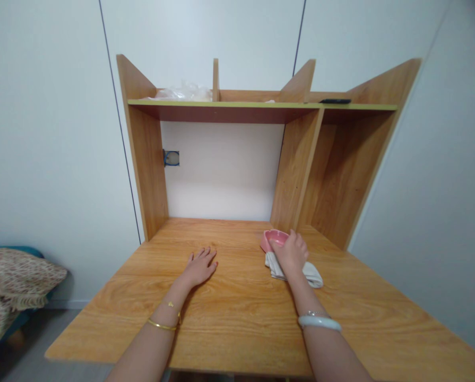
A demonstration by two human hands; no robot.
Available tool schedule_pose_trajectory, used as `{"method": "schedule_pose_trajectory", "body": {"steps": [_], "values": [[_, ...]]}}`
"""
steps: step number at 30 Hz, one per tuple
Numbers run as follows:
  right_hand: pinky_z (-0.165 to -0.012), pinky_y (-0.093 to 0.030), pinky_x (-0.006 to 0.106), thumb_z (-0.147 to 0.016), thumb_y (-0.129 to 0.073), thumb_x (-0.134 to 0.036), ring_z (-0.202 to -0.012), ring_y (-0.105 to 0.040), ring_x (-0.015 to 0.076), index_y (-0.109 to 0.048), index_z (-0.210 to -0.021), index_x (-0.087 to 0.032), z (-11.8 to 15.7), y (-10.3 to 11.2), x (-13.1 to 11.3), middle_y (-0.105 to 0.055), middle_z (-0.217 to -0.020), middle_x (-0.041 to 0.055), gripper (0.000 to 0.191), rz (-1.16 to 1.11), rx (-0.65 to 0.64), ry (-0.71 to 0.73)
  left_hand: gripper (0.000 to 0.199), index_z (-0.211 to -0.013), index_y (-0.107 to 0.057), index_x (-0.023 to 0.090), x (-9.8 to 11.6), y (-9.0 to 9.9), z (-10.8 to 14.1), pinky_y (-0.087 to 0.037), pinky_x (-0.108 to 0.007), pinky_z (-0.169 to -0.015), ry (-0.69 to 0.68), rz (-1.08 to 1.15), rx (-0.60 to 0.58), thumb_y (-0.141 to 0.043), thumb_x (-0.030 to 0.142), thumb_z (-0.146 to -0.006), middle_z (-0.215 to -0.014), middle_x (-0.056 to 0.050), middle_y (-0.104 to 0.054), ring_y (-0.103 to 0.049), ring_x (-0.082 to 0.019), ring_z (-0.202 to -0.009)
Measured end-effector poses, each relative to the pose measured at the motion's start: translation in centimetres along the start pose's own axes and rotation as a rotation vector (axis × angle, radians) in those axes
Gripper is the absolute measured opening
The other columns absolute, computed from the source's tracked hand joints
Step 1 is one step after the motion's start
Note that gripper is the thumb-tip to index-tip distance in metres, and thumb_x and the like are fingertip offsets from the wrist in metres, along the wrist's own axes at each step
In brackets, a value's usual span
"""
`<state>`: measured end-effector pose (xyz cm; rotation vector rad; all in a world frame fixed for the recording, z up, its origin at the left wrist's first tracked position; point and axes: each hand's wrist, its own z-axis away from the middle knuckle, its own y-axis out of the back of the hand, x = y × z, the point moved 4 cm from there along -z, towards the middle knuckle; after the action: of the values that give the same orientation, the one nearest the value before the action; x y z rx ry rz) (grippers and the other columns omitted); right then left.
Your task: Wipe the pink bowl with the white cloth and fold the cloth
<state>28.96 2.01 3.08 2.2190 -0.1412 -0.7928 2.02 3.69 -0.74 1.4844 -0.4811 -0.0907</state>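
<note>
My left hand (200, 267) lies flat on the wooden desktop (229, 302), fingers spread and holding nothing. Toward the back right of the desk, my right hand (292, 254) grips the right side of a small pink bowl (266, 241). The thumb reaches over its rim, and the hand covers much of that side. A folded white cloth (312, 276) lies just in front of the bowl, partly beneath my right hand and wrist.
A wooden hutch with side panels (145, 170) and an upper shelf (221, 104) rises behind the desk. Up there are a clear plastic bag (185, 93) and a flat black object (335, 101). An uncovered wall box (171, 158) shows blue wire. A blanket-covered seat (18, 276) stands left.
</note>
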Motion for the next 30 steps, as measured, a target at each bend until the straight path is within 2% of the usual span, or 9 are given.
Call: {"method": "schedule_pose_trajectory", "body": {"steps": [5,13,16,20,24,27,30], "values": [[-0.086,-0.033,0.045,-0.067,-0.050,-0.057,-0.109,-0.043,0.0371,-0.024,-0.131,-0.008,0.0,-0.7,0.3,-0.044,-0.122,0.0224,0.085,-0.025,-0.147,-0.043,0.055,-0.134,-0.026,0.021,0.0,0.0,-0.1,-0.006,-0.046,-0.104,0.001,0.003,-0.003,-0.021,0.045,-0.085,-0.143,-0.006,-0.017,-0.011,-0.021,-0.132],[-0.089,-0.024,0.053,-0.062,-0.055,-0.057,-0.108,-0.044,0.0377,-0.018,-0.134,-0.011,0.0,-1.4,0.1,-0.037,-0.128,0.0247,0.093,0.058,-0.180,-0.023,0.055,-0.134,-0.027,0.020,0.0,0.0,-0.1,-0.007,-0.046,-0.104,0.000,0.010,-0.004,-0.022,0.045,-0.085,-0.143,-0.007,-0.017,-0.012,-0.022,-0.132],[-0.091,-0.020,0.052,-0.064,-0.054,-0.055,-0.108,-0.045,0.0353,-0.019,-0.132,-0.009,-0.2,-1.8,0.1,-0.044,-0.121,0.0249,0.090,0.084,-0.142,0.023,0.055,-0.134,-0.027,0.020,0.0,0.0,-0.1,-0.007,-0.047,-0.104,-0.003,0.009,0.001,-0.023,0.043,-0.085,-0.143,-0.007,-0.018,-0.012,-0.022,-0.132],[-0.095,-0.015,0.050,-0.063,-0.057,-0.050,-0.105,-0.048,0.0325,-0.026,-0.128,-0.006,-0.3,-1.8,-0.2,-0.049,-0.115,0.0236,0.084,0.108,-0.028,0.105,0.053,-0.134,-0.028,0.020,-0.1,-0.1,-0.1,-0.008,-0.048,-0.103,-0.005,0.018,0.016,-0.024,0.042,-0.085,-0.143,-0.008,-0.019,-0.013,-0.022,-0.131],[-0.093,-0.020,0.046,-0.060,-0.060,-0.047,-0.102,-0.049,0.0314,-0.032,-0.123,-0.007,0.0,-1.6,-0.9,-0.052,-0.110,0.0211,0.079,0.059,0.045,0.188,0.052,-0.132,-0.033,0.020,-0.4,-0.3,-0.3,-0.009,-0.049,-0.103,-0.018,0.066,0.051,-0.029,0.041,-0.084,-0.141,-0.009,-0.024,-0.017,-0.024,-0.131],[-0.089,-0.027,0.043,-0.059,-0.060,-0.047,-0.102,-0.048,0.0302,-0.036,-0.119,-0.010,0.3,-1.2,-1.8,-0.053,-0.109,0.0185,0.075,-0.040,0.086,0.285,0.048,-0.128,-0.038,0.020,-0.5,-0.2,-0.7,-0.013,-0.049,-0.102,-0.046,0.187,0.164,-0.036,0.037,-0.083,-0.137,-0.009,-0.034,-0.026,-0.025,-0.127],[-0.088,-0.030,0.041,-0.058,-0.060,-0.049,-0.103,-0.048,0.0289,-0.038,-0.117,-0.012,1.0,-0.7,-3.2,-0.053,-0.111,0.0160,0.073,-0.166,0.076,0.434,0.045,-0.125,-0.042,0.016,-0.6,0.6,-1.2,-0.022,-0.040,-0.102,-0.118,0.442,0.405,-0.040,0.030,-0.082,-0.129,-0.012,-0.045,-0.037,-0.021,-0.121]]}}
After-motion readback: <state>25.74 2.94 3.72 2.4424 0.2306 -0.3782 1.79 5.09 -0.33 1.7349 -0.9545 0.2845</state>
